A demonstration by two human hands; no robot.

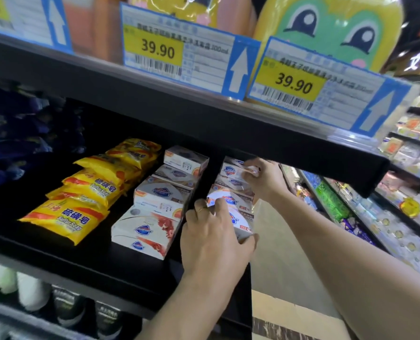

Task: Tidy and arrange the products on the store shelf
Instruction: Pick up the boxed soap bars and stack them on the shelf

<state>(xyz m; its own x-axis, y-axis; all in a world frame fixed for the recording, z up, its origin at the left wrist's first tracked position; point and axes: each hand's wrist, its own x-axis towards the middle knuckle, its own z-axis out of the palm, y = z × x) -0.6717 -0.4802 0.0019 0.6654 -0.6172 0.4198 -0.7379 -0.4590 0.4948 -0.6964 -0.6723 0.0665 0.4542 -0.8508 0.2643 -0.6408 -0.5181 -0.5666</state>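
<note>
White soap boxes stand in two rows on a black shelf (86, 263). My left hand (211, 241) grips the front soap box (238, 220) of the right-hand row, near the shelf's front edge. My right hand (263, 177) reaches further back and holds a rear soap box (231, 170) of that same row between thumb and fingers. The middle row of soap boxes (154, 209) runs front to back just left of my left hand. Yellow sulfur soap packets (81, 204) lie in a row further left.
Dark blue packets (19, 133) fill the shelf's left end. The upper shelf edge carries 39.90 price tags (177, 52) close above my hands. Bottles (32, 290) stand on the shelf below. An aisle with more stocked shelves (388, 217) opens to the right.
</note>
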